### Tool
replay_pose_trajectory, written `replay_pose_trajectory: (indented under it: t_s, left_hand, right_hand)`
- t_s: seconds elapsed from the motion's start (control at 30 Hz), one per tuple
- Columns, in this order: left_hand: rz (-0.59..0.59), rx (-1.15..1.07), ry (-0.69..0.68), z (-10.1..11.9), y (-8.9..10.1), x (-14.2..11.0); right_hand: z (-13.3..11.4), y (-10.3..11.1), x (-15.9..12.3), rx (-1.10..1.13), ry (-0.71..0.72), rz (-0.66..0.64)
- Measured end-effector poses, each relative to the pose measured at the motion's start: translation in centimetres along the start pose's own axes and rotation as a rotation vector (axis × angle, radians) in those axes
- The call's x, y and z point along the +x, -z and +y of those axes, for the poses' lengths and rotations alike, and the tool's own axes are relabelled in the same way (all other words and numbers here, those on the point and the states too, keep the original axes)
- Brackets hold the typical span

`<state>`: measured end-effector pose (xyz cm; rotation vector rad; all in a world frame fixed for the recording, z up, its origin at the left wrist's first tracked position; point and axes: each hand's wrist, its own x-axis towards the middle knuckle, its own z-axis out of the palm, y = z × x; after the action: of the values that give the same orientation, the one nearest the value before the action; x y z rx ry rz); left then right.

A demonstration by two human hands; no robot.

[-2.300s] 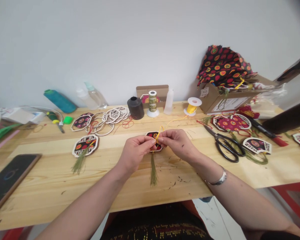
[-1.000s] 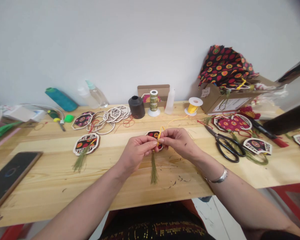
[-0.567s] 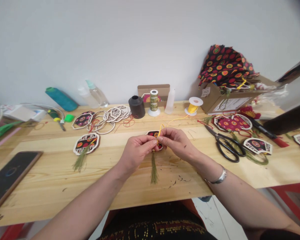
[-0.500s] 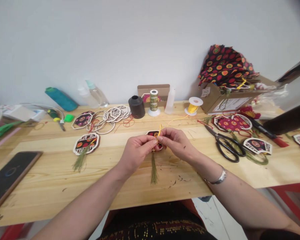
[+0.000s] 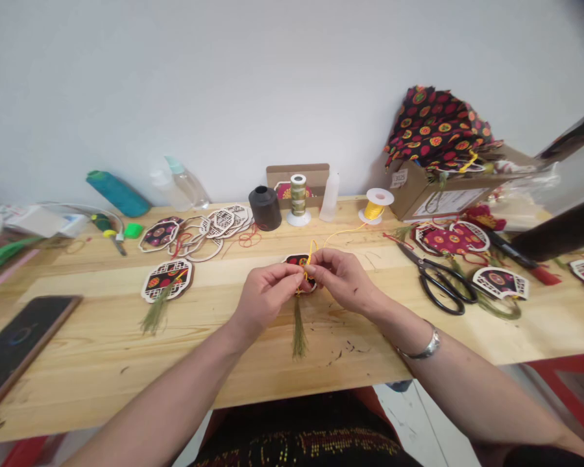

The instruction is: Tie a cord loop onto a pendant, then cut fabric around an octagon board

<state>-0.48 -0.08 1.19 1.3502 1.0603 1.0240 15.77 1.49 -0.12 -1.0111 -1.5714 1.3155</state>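
**Left hand and right hand pinch a thin yellow cord**

In the centre of the frame, the grip of each hand is closed, thumb against finger, on this cord. Beneath the fingers is a dark patterned fabric pendant with pale edge, partly hidden; its olive-green thread tassel points downward. Right of centre, the cord reaches a white plastic spool. Farther right, black-handled metal scissors lie on the light wooden table.

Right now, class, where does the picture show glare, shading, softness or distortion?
Head view: a ring-shaped glint on the phone, which looks stretched toward the left edge; head view: the bracelet glints; head view: upper right corner dark, yellow cord soft at the fingertips.
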Motion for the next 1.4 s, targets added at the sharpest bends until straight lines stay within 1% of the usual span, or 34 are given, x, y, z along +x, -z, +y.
replay_pose_trajectory:
  t_s: [0.2,0.4,0.47,0.6,0.73,0.83,0.9,0.93,1.0,1.07,1.2,1.4]
  left_hand:
    - [0.017,0.018,0.023,0.2,-0.1,0.1]
    - [0.003,-0.189,0.186,-0.4,-0.1,0.4]
    - [0.001,-0.232,0.221,-0.5,-0.1,0.6]
    - [0.012,-0.242,0.22,-0.4,-0.1,0.6]
    - [0.029,-0.225,0.203,-0.3,-0.1,0.5]
    - [0.023,-0.186,0.196,-0.3,-0.1,0.5]
    - [0.012,-0.14,0.19,-0.3,-0.1,0.5]
    - [0.006,-0.109,0.183,-0.2,-0.1,0.5]
    - [0.01,-0.042,0.157,0.0,-0.2,0.4]
    - [0.033,0.018,0.122,0.2,-0.1,0.3]
    - [0.065,0.109,0.076,0.5,-0.1,0.1]
    - [0.062,0.149,0.114,0.5,-0.2,0.2]
  right_hand:
    - [0.0,0.1,0.0,-0.006,-0.01,-0.004]
    - [0.2,0.0,0.0,0.053,-0.021,0.018]
    - [0.3,-0.1,0.0,0.065,-0.015,0.026]
    - [0.2,0.1,0.0,0.128,-0.038,0.006]
    - [0.3,0.3,0.1,0.297,-0.136,0.019]
    - [0.4,0.4,0.2,0.397,-0.212,-0.039]
    - [0.4,0.4,0.2,0.414,-0.216,-0.068]
    - [0.4,0.4,0.2,0.41,-0.21,-0.063]
    - [0.3,0.3,0.2,0.399,-0.194,-0.01]
    - [0.3,0.3,0.2,0.393,-0.178,0.047]
    - [0.6,0.3,0.4,0.401,-0.179,0.11]
    - [0.6,1.0,0.8,0.437,-0.223,0.22]
